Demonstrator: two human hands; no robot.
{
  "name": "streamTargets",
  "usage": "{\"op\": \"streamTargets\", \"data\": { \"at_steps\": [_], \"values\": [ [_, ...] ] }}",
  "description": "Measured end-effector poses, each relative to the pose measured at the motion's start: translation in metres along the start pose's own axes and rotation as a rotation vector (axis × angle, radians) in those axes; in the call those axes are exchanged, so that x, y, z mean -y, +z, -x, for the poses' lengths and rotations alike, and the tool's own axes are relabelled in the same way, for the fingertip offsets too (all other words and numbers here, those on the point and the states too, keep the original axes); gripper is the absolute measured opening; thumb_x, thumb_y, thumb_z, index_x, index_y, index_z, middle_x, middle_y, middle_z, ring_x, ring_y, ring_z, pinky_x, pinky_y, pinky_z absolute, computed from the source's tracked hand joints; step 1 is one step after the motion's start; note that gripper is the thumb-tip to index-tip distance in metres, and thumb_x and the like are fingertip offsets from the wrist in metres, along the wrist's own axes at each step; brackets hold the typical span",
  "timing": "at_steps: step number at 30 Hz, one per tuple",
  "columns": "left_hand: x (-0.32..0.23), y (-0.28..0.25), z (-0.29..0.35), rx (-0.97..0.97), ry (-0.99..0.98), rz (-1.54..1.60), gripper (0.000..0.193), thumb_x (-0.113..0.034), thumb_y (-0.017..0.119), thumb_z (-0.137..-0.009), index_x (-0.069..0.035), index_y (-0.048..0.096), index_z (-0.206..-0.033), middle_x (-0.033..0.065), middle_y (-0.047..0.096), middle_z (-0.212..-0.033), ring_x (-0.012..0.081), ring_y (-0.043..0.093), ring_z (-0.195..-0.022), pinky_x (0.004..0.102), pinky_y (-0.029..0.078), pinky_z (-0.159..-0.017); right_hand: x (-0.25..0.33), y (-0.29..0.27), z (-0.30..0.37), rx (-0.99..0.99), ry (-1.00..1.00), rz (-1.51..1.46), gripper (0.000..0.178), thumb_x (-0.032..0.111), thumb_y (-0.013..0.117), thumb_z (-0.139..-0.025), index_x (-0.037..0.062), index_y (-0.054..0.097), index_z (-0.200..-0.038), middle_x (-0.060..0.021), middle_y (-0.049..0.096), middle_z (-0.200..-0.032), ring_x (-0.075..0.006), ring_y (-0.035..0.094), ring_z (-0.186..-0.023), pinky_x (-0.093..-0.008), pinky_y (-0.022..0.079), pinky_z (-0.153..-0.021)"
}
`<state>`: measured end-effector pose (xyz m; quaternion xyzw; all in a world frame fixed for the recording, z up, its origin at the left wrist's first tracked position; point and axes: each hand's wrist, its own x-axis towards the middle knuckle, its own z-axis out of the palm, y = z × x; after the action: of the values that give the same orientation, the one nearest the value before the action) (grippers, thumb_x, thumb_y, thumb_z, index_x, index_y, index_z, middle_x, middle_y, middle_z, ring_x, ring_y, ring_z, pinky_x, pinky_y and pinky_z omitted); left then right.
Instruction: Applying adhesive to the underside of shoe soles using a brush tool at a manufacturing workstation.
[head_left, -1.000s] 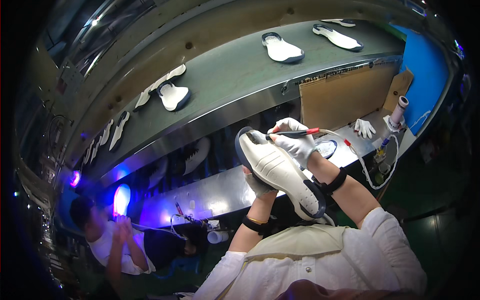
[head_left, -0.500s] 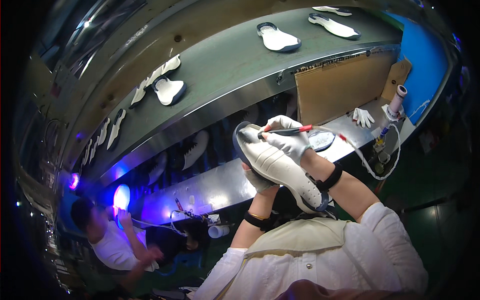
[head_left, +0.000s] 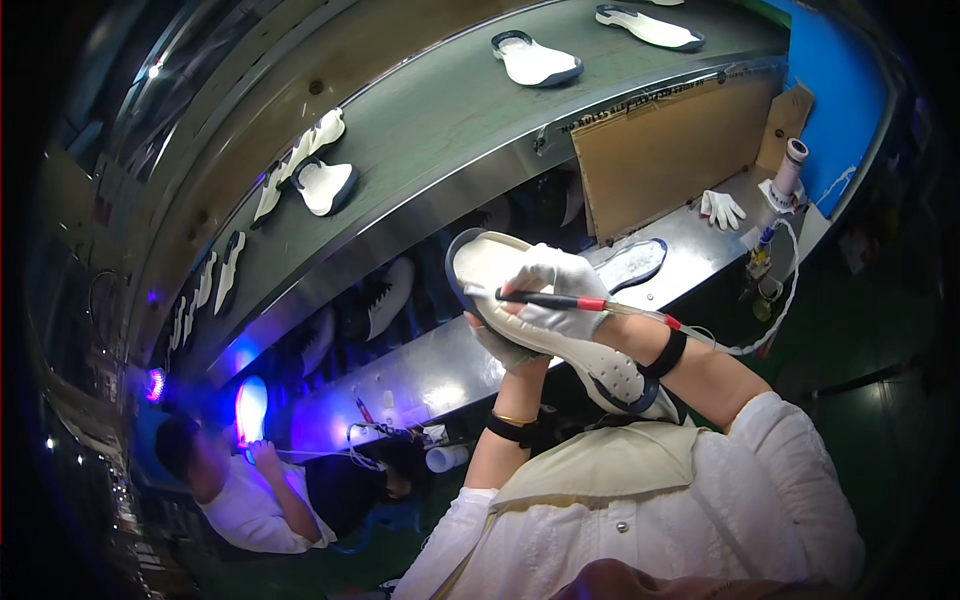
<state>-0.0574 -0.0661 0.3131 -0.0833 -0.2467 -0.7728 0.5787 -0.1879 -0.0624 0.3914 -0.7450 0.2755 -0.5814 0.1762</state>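
Observation:
A white shoe sole [head_left: 485, 258] with a dark navy rim is held up in front of me, its wide end up and away and its holed heel end close to my body. My left hand [head_left: 503, 343], in a pale glove, grips its left edge from below; most of those fingers are behind the sole. In my gloved right hand [head_left: 560, 285] is a slim brush [head_left: 545, 299] with a black and red handle and a thin hose at its back end. Its pale tip touches the inner left edge of the sole.
Another sole [head_left: 635, 264] lies on the metal bench [head_left: 425, 375], near a white glove [head_left: 722, 209] and a pink cylinder [head_left: 790, 165]. Several soles rest on the green conveyor belt [head_left: 420, 130] beyond a cardboard sheet [head_left: 675, 155]. At left a co-worker [head_left: 250, 490] holds a sole under blue-violet light.
The sole has turned so more of its inside faces me. My right hand has brought the brush tip down from the wide end's top to the left edge.

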Motion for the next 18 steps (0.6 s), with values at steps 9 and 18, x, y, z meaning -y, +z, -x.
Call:
{"op": "streamTargets", "data": {
  "at_steps": [9, 18],
  "values": [
    [0.002, 0.021, -0.008, -0.199, 0.039, -0.243, 0.1, -0.077, 0.05, -0.073, -0.011, 0.026, -0.145, 0.0228, 0.036, -0.141, 0.0385, 0.04, -0.127, 0.0507, 0.034, -0.106, 0.005, -0.008, 0.006, 0.007, -0.12, 0.077, 0.016, 0.007, 0.072, -0.07, 0.01, 0.066, -0.085, -0.008, 0.066, -0.081, -0.0258, 0.065, -0.075, -0.0309, 0.052, -0.072],
    [-0.002, 0.03, -0.023, -0.125, 0.028, -0.232, 0.106, -0.077, 0.05, -0.07, -0.011, 0.02, -0.148, 0.0276, 0.026, -0.146, 0.0489, 0.027, -0.133, 0.0587, 0.026, -0.109, 0.001, -0.011, 0.022, 0.081, -0.037, -0.07, 0.019, 0.008, 0.069, -0.07, 0.0145, 0.066, -0.088, -0.0065, 0.066, -0.084, -0.0257, 0.065, -0.079, -0.0328, 0.052, -0.075]
  ]
}}
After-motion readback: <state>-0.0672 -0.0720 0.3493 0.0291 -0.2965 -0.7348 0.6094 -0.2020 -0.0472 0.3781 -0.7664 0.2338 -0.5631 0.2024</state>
